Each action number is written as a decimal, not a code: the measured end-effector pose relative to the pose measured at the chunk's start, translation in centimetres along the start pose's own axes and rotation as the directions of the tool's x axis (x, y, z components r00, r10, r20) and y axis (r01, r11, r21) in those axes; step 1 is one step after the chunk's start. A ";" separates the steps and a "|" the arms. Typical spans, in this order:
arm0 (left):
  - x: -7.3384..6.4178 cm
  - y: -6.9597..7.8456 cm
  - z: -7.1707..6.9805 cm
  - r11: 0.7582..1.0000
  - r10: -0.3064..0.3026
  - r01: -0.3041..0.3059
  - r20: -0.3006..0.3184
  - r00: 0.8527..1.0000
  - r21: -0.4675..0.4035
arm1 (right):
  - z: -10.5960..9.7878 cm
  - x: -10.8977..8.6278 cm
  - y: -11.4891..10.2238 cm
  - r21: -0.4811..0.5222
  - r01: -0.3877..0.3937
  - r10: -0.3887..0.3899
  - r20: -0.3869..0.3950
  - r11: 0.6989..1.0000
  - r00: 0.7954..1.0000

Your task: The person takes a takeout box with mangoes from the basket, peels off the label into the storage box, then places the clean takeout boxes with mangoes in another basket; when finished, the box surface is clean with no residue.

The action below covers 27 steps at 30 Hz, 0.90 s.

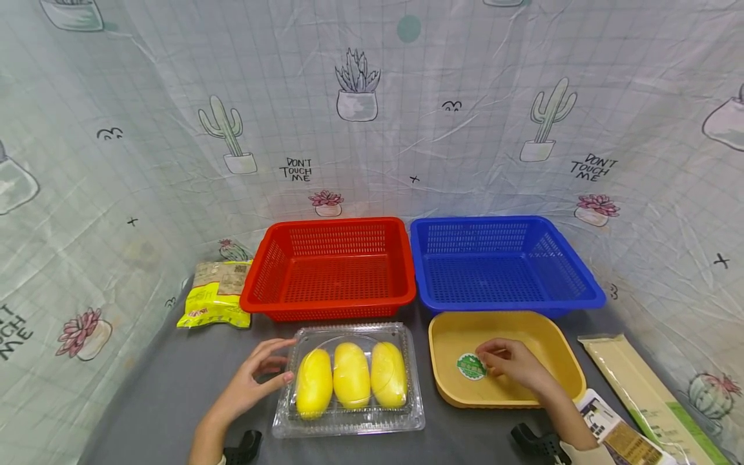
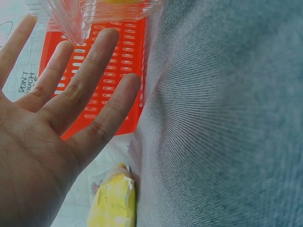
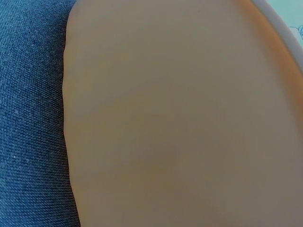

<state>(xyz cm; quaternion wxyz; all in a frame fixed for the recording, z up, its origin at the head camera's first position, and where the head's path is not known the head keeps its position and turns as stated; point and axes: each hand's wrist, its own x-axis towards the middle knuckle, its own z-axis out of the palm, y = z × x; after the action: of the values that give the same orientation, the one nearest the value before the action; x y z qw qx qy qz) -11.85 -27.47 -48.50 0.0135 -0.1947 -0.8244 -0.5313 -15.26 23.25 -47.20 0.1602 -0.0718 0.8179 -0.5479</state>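
Note:
Three smooth yellow ovals, mango-like in look, lie side by side in a clear plastic clamshell box (image 1: 349, 426) on the grey cloth. My left hand (image 1: 252, 381) is at the left side of this box, fingers spread and fingertips right at its edge; the left wrist view shows the same fingers (image 2: 78, 90) straight, near the clear plastic. Over the yellow tray (image 1: 523, 323), my right hand (image 1: 514, 365) pinches a round green-and-white sticker (image 1: 471, 367) by its right edge. In the right wrist view a blurred tan surface (image 3: 180, 118) hides the hand.
Behind the box stands a red basket (image 1: 337, 300), with a blue basket (image 1: 511, 300) to its right. A yellow packet (image 1: 215, 300) lies at the left. Right of the tray are a long cream-coloured packet (image 1: 633, 374) and a white-and-brown package (image 1: 628, 442).

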 end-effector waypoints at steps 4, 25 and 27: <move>0.0 -0.1 0.2 1.000 -0.007 0.007 -0.007 1.000 0.008 | -0.1 -0.1 -0.1 -0.001 0.021 -0.021 -0.028 1.000 0.999; 0.3 0.4 0.8 0.997 -0.078 0.078 0.022 0.997 0.007 | -1.6 -1.4 -2.4 -0.103 0.268 -0.284 -0.203 0.958 0.937; 0.3 0.4 0.9 0.995 -0.101 0.100 0.028 0.995 0.010 | -2.0 -1.6 -2.4 -0.098 0.283 -0.298 -0.228 0.954 0.927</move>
<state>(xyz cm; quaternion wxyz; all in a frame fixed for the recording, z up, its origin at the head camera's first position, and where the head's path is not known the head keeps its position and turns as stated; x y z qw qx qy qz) -11.80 -26.48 -48.48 -0.0241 -0.1604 -0.8356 -0.5249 -14.60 24.51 -44.01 -0.0250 -0.1305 0.8285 -0.5440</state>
